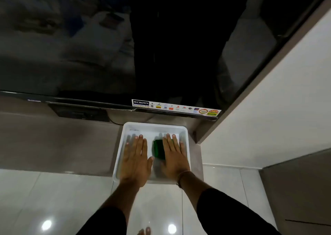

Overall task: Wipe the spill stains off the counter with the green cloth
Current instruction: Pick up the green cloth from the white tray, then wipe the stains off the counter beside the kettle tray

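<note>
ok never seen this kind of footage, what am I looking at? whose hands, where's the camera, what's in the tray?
There is no robot here. The one picture comes from a wide-angle camera worn on a person's head, looking forward and down, so the arms enter from the bottom edge. Both bare hands lie flat, palms down, inside a white tray on a grey counter below a switched-off TV. The left hand rests on the bare tray floor. The right hand lies partly over the green cloth, fingers spread, so no closed grip on it yet. Below is glossy white floor.
</note>
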### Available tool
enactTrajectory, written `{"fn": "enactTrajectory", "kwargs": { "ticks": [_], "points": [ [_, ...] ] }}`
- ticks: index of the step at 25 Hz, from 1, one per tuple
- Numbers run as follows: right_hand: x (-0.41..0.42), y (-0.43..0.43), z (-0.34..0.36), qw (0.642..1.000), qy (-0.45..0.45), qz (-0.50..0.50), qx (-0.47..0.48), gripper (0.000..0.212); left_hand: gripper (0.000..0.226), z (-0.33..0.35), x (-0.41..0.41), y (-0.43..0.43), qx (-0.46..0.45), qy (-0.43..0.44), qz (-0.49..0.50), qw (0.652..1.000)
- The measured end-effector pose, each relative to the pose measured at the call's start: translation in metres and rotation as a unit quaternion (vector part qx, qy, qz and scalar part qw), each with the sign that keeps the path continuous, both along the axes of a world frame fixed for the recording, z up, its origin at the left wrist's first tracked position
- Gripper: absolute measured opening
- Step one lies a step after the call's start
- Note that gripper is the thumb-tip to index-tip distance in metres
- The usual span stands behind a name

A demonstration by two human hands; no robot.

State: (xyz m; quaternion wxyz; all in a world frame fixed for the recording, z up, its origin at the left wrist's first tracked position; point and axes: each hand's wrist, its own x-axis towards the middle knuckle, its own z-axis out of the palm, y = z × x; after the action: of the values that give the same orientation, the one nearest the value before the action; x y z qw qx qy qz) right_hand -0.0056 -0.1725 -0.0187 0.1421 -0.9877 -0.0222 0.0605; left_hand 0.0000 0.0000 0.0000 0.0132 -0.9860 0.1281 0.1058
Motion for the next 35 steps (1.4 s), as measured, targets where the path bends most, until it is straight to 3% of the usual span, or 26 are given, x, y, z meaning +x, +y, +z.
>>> {"fn": "enactTrajectory", "kwargs": {
  "ticks": [4,7,12,17,24,27,30,35],
  "points": [
    [0.015,0.005,-0.026,0.998,0.042,0.034,-0.045,0.082,0.078,-0.021,0.017,0.002,-0.036,-0.027,-0.003,0.999],
    [0.014,0.007,-0.038,0.997,0.043,0.032,-0.052,0.074,0.078,-0.026,0.021,0.002,-0.015,-0.005,-0.017,1.000],
    [0.010,-0.005,-0.022,0.998,-0.017,0.053,-0.034,0.078,0.077,-0.014,0.014,0.001,0.006,-0.015,-0.021,1.000],
    [-0.027,-0.038,0.034,0.995,-0.091,0.026,-0.012,0.084,0.076,0.027,-0.010,-0.034,-0.062,-0.027,-0.041,0.997],
    [-0.153,-0.204,0.080,0.981,-0.134,-0.143,-0.015,0.088,0.081,0.071,-0.088,-0.202,-0.071,-0.012,-0.159,0.985],
    [-0.227,-0.296,0.081,0.964,-0.156,-0.216,-0.029,0.085,0.100,0.079,-0.138,-0.302,-0.101,-0.020,-0.239,0.966],
    [-0.297,-0.374,0.077,0.942,-0.161,-0.292,-0.035,0.085,0.118,0.076,-0.179,-0.401,-0.063,-0.025,-0.316,0.946],
    [-0.428,-0.495,0.091,0.884,-0.137,-0.442,-0.063,0.085,0.097,0.091,-0.269,-0.556,-0.097,-0.032,-0.445,0.890]
  ]
}}
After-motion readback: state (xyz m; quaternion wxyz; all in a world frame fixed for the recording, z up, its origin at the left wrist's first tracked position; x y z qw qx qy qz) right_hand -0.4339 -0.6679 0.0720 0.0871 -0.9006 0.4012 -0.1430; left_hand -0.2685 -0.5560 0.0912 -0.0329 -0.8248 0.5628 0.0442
